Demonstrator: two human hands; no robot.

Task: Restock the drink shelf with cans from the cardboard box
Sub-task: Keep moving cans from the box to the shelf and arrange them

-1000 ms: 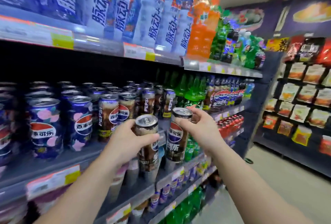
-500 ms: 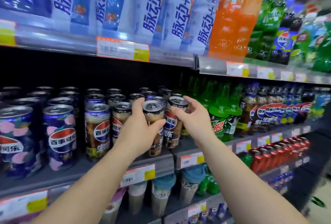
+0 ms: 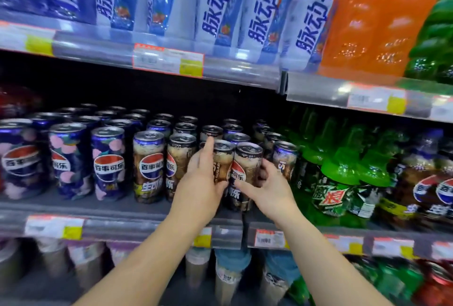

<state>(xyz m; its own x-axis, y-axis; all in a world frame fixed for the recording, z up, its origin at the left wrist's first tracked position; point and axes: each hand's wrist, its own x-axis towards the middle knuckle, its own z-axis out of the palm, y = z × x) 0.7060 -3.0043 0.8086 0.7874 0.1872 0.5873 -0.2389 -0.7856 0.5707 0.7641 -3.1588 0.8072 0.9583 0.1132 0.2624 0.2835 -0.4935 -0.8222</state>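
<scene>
We hold two upright cans at the drink shelf front: left hand fingers curled round the left can, right hand pinching the right can; the free slot lies straight below both.

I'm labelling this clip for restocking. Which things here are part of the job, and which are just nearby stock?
Job:
left hand gripping a brown can
right hand gripping a second brown can
can shelf

Nearby stock:
green bottles
orange bottles
floral blue cans
</scene>
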